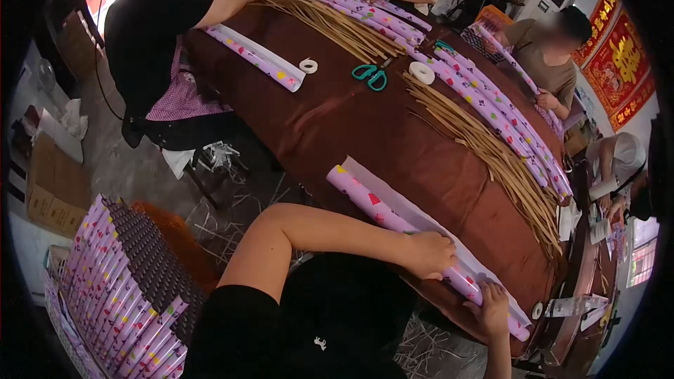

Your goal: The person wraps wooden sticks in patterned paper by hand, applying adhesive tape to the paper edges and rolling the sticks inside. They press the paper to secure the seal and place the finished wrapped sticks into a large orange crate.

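A lilac sheet of patterned wrapping paper (373, 201), printed with red, yellow and dark shapes, lies partly rolled along the near edge of the table. Its pale inner side still shows along the far edge. My left hand (430, 255) is curled over the middle of the roll. Closer to its right end, my right hand (493, 307) grips the same roll with bent fingers. Parts of the fingertips on both hands are hidden. A small white tape roll (537, 310) sits just beyond the roll's right end.
Brown strips (491, 161) and finished lilac rolls (502, 116) run along the brown table (316, 126). Teal scissors (370, 76) and a larger tape roll (421, 73) lie mid-table. Stacked rolls (119, 288) fill the lower left. Several people work around the table.
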`<act>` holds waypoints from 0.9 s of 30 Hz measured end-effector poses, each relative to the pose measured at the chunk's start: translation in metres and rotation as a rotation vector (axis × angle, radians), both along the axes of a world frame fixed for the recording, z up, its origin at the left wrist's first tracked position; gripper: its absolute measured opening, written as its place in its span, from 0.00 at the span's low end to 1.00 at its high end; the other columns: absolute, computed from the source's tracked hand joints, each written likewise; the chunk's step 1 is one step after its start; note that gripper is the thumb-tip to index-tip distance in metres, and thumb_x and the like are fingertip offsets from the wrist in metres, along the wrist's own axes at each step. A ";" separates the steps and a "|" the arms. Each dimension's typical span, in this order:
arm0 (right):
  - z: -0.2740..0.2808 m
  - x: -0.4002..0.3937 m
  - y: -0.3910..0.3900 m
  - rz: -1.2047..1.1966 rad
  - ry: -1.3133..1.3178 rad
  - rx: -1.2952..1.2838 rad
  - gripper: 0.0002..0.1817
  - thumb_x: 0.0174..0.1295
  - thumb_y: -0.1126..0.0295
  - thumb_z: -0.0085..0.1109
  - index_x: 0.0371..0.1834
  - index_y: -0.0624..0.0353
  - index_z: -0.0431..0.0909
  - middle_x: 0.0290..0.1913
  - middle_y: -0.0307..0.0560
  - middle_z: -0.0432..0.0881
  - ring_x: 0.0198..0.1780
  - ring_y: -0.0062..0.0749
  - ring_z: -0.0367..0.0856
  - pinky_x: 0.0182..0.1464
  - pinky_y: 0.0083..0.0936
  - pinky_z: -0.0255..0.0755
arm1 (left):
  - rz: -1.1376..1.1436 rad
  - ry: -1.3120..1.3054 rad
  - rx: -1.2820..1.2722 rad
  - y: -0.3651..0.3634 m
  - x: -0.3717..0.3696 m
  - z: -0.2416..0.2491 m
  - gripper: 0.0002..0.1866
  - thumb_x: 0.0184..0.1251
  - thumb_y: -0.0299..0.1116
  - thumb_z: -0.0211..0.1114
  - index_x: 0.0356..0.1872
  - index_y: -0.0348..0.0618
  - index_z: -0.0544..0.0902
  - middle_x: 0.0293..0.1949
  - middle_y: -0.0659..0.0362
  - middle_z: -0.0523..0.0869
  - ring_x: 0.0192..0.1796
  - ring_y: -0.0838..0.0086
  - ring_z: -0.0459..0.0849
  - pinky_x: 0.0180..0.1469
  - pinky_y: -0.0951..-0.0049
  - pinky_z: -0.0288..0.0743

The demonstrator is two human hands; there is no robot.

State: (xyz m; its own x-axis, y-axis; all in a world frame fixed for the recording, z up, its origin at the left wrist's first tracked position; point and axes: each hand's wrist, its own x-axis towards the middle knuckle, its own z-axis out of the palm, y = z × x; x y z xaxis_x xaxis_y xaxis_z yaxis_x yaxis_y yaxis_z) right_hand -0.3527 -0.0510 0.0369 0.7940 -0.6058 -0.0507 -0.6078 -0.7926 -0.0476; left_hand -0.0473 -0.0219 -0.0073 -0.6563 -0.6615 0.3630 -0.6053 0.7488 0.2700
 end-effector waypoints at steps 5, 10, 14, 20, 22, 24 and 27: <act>0.029 0.020 0.004 0.009 -0.115 0.205 0.32 0.39 0.59 0.78 0.47 0.63 0.75 0.47 0.56 0.80 0.51 0.57 0.78 0.56 0.44 0.70 | 0.028 -0.057 -0.205 0.010 0.015 0.002 0.15 0.60 0.41 0.63 0.40 0.41 0.79 0.39 0.51 0.83 0.45 0.59 0.82 0.42 0.63 0.78; 0.026 0.018 -0.002 -0.057 -0.147 0.307 0.26 0.40 0.70 0.72 0.45 0.62 0.75 0.39 0.60 0.81 0.42 0.56 0.81 0.44 0.39 0.76 | 0.160 -0.051 -0.518 0.021 0.028 0.007 0.10 0.59 0.37 0.58 0.39 0.45 0.76 0.38 0.55 0.80 0.40 0.67 0.80 0.38 0.70 0.74; 0.030 0.038 0.005 -0.088 -0.148 0.129 0.30 0.41 0.66 0.73 0.47 0.62 0.70 0.36 0.60 0.81 0.38 0.58 0.81 0.40 0.44 0.75 | 0.191 -0.072 -0.478 0.014 0.042 0.019 0.15 0.60 0.36 0.58 0.47 0.45 0.78 0.38 0.54 0.81 0.39 0.65 0.80 0.41 0.66 0.74; 0.035 0.045 0.019 -0.124 -0.109 0.224 0.36 0.50 0.51 0.73 0.55 0.62 0.69 0.37 0.56 0.82 0.34 0.54 0.82 0.37 0.43 0.75 | 0.137 -0.132 -0.420 0.015 0.069 0.029 0.19 0.53 0.31 0.60 0.49 0.41 0.81 0.30 0.57 0.79 0.32 0.65 0.78 0.37 0.64 0.72; 0.048 0.027 0.012 -0.229 0.055 0.472 0.43 0.50 0.42 0.72 0.61 0.63 0.71 0.43 0.60 0.83 0.44 0.56 0.82 0.47 0.40 0.76 | 0.150 -0.238 -0.373 0.017 0.082 0.032 0.21 0.50 0.29 0.62 0.49 0.41 0.81 0.30 0.57 0.78 0.32 0.63 0.77 0.36 0.64 0.71; 0.048 -0.006 0.003 -0.199 -0.179 0.670 0.34 0.58 0.46 0.67 0.58 0.64 0.76 0.51 0.60 0.83 0.55 0.48 0.81 0.56 0.37 0.74 | 0.141 -0.281 -0.425 0.019 0.095 0.034 0.20 0.52 0.30 0.60 0.50 0.43 0.81 0.33 0.57 0.79 0.34 0.64 0.78 0.36 0.65 0.71; 0.064 -0.046 0.009 -0.331 -0.288 0.637 0.23 0.70 0.57 0.57 0.58 0.64 0.76 0.50 0.54 0.85 0.52 0.41 0.82 0.55 0.31 0.73 | 0.177 -0.283 -0.307 0.025 0.116 0.035 0.25 0.45 0.29 0.64 0.51 0.42 0.80 0.34 0.54 0.78 0.34 0.60 0.77 0.36 0.61 0.70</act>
State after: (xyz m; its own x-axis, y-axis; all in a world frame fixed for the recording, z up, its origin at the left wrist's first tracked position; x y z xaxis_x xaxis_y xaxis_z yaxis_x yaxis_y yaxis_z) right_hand -0.3988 -0.0416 0.1012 0.6114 -0.7370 -0.2880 -0.7025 -0.3382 -0.6262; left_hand 0.0685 0.0026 0.0279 -0.6444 -0.6621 0.3826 -0.7492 0.6468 -0.1426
